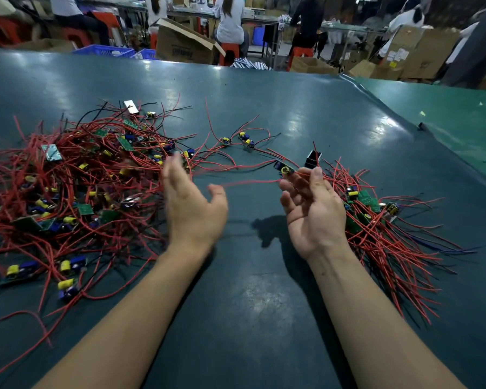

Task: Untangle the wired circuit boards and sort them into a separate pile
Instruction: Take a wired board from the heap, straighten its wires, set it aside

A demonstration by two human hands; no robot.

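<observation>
I'm watching the right hand lifting palm-up over the tabletop, its thumb and fingertips pinching a red wire right beside a small circuit board with a yellow part, which is hanging just past the fingertips. The left hand is hovering opposite, blurred, fingers spread and loose, gripping nothing that I can make out; the red wire is stretching across the gap toward its thumb. Behind the right hand, the sorted pile of boards and red leads is lying on the tabletop. To the left, the big tangled heap is sprawling wide. Farther out, a few loose boards are trailing between the two piles, and a small black block is sitting near the held board.
</observation>
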